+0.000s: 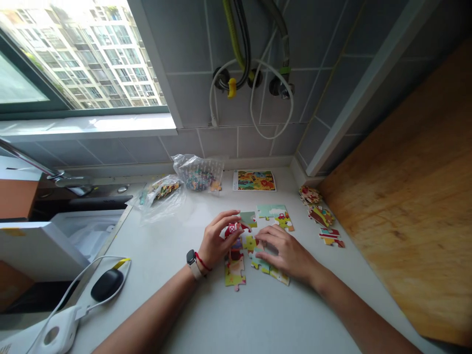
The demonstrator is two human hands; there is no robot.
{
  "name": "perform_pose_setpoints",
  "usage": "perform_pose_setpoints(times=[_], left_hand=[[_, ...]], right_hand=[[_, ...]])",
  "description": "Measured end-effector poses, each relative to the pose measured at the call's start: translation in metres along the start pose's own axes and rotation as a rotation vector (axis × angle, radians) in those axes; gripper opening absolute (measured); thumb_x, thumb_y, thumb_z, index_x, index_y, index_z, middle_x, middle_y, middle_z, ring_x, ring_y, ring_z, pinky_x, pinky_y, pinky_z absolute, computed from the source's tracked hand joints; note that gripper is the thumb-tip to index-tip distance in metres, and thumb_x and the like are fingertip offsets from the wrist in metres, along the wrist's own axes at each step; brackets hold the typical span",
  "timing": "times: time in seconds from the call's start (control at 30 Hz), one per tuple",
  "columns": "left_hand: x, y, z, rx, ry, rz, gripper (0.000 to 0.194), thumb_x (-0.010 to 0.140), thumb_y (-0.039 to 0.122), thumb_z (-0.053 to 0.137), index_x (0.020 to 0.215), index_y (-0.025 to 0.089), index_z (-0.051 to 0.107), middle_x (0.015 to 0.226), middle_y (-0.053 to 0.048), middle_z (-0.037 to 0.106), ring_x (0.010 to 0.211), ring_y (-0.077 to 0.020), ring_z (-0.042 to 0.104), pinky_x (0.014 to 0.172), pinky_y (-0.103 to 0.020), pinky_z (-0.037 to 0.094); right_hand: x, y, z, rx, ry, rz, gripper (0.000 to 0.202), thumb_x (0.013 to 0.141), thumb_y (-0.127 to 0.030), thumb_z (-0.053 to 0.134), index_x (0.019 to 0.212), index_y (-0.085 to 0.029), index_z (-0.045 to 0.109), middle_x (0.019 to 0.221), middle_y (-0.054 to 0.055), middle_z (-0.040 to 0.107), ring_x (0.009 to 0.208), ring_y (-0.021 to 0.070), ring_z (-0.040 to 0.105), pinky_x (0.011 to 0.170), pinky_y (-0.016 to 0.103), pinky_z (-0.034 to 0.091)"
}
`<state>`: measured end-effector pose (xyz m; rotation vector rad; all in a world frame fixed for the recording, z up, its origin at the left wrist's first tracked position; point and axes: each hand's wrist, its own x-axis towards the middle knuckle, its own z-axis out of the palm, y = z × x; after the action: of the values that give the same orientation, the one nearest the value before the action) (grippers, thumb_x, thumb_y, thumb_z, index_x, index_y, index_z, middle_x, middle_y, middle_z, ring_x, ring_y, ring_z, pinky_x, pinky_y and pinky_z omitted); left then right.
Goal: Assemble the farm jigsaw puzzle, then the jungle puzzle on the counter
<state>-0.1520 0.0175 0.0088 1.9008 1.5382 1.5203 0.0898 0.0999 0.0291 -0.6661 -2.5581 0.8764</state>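
My left hand (pixel 217 239) curls round a red barn puzzle piece (pixel 232 229), fingertips at its far side and thumb at its near side. Below it, joined pieces (pixel 235 270) run down in a column. My right hand (pixel 285 249) lies low over the pieces, fingers stretched out and thumb apart. Its fingertips reach a yellow-green piece (pixel 250 242), and its thumb is over a light blue and green joined strip (pixel 261 262). Beyond the hands lie a green piece (pixel 248 219) and a joined corner section with a red vehicle (pixel 271 211). My fingers partly cover several pieces.
A picture card (pixel 256 180) lies near the wall. Clear plastic bags (pixel 199 174) with pieces sit left of it. Loose pieces (pixel 316 209) are piled by the wooden board (pixel 409 196) on the right. A black rounded device (pixel 106 285) and white cable lie at left, near a sink.
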Motion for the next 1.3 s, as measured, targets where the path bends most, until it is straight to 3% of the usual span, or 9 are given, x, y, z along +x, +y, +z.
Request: perform_pose_setpoints(times=[0.2, 0.27, 0.37, 0.47, 0.53, 0.7, 0.93, 1.07, 1.3], left_hand=[[0.001, -0.002, 0.000, 0.029, -0.038, -0.011, 0.022, 0.100, 0.032, 0.070, 0.120, 0.023, 0.072, 0.130, -0.012, 0.074, 0.119, -0.0256, 0.070, 0.102, -0.046, 0.060], [0.002, -0.002, 0.000, 0.032, -0.053, 0.018, 0.022, 0.100, 0.033, 0.071, 0.120, 0.023, 0.072, 0.128, -0.011, 0.075, 0.116, -0.0250, 0.071, 0.099, -0.046, 0.060], [0.002, -0.003, 0.000, 0.034, -0.085, 0.059, 0.022, 0.099, 0.034, 0.073, 0.119, 0.023, 0.073, 0.126, -0.010, 0.077, 0.110, -0.0238, 0.071, 0.095, -0.044, 0.060], [0.000, -0.005, 0.001, 0.020, -0.141, 0.091, 0.023, 0.099, 0.036, 0.073, 0.117, 0.023, 0.074, 0.125, -0.011, 0.077, 0.109, -0.0242, 0.070, 0.094, -0.044, 0.060], [-0.001, -0.005, 0.002, 0.008, -0.180, 0.123, 0.023, 0.099, 0.036, 0.072, 0.117, 0.023, 0.074, 0.125, -0.011, 0.077, 0.110, -0.0241, 0.069, 0.094, -0.044, 0.060], [-0.001, -0.004, 0.005, 0.022, -0.219, 0.187, 0.022, 0.101, 0.033, 0.069, 0.120, 0.022, 0.073, 0.126, -0.011, 0.077, 0.111, -0.0230, 0.069, 0.097, -0.043, 0.059], [-0.003, -0.009, 0.007, 0.112, -0.207, 0.084, 0.034, 0.096, 0.032, 0.074, 0.128, 0.023, 0.069, 0.124, -0.011, 0.076, 0.112, -0.0247, 0.069, 0.098, -0.044, 0.059], [-0.006, -0.016, 0.008, 0.291, -0.148, -0.017, 0.048, 0.091, 0.022, 0.075, 0.137, 0.022, 0.063, 0.134, -0.013, 0.070, 0.124, -0.0312, 0.063, 0.105, -0.053, 0.055], [-0.011, -0.022, 0.007, 0.491, -0.210, -0.016, 0.028, 0.097, 0.030, 0.065, 0.123, 0.028, 0.075, 0.143, -0.009, 0.066, 0.140, -0.0380, 0.053, 0.112, -0.062, 0.046]], right_hand=[[-0.002, 0.002, -0.002, 0.006, -0.078, -0.081, 0.014, 0.098, -0.034, 0.072, 0.098, -0.022, 0.079, 0.086, 0.004, 0.073, 0.088, 0.0234, 0.067, 0.082, 0.037, 0.056], [-0.002, 0.004, -0.001, 0.044, -0.014, -0.093, 0.016, 0.100, -0.034, 0.069, 0.093, -0.022, 0.077, 0.085, 0.004, 0.072, 0.085, 0.0220, 0.068, 0.080, 0.036, 0.057], [-0.002, 0.006, 0.001, 0.058, 0.200, -0.041, 0.014, 0.100, -0.035, 0.069, 0.103, -0.023, 0.076, 0.098, 0.006, 0.072, 0.096, 0.0230, 0.070, 0.089, 0.038, 0.059], [-0.002, 0.010, 0.003, 0.003, 0.301, -0.002, 0.037, 0.094, -0.034, 0.075, 0.130, -0.026, 0.072, 0.131, 0.011, 0.068, 0.124, 0.0286, 0.065, 0.109, 0.047, 0.055], [-0.003, 0.013, 0.004, -0.010, 0.256, -0.010, 0.047, 0.093, -0.029, 0.074, 0.140, -0.029, 0.067, 0.144, 0.011, 0.062, 0.135, 0.0297, 0.059, 0.115, 0.049, 0.051], [-0.003, 0.016, 0.004, 0.028, 0.090, -0.040, 0.056, 0.089, -0.031, 0.082, 0.143, -0.030, 0.067, 0.132, 0.008, 0.070, 0.126, 0.0272, 0.066, 0.110, 0.044, 0.056], [0.001, 0.015, 0.002, -0.045, 0.151, -0.045, 0.045, 0.094, -0.032, 0.075, 0.138, -0.026, 0.070, 0.127, 0.011, 0.075, 0.120, 0.0294, 0.068, 0.109, 0.052, 0.055], [0.001, 0.020, -0.001, -0.074, 0.174, -0.030, 0.041, 0.094, -0.038, 0.076, 0.131, -0.022, 0.074, 0.120, 0.013, 0.077, 0.115, 0.0302, 0.068, 0.103, 0.052, 0.059], [0.001, 0.030, -0.008, -0.105, 0.218, 0.039, 0.045, 0.096, -0.050, 0.073, 0.132, -0.023, 0.074, 0.121, 0.014, 0.073, 0.117, 0.0300, 0.067, 0.102, 0.049, 0.060]])
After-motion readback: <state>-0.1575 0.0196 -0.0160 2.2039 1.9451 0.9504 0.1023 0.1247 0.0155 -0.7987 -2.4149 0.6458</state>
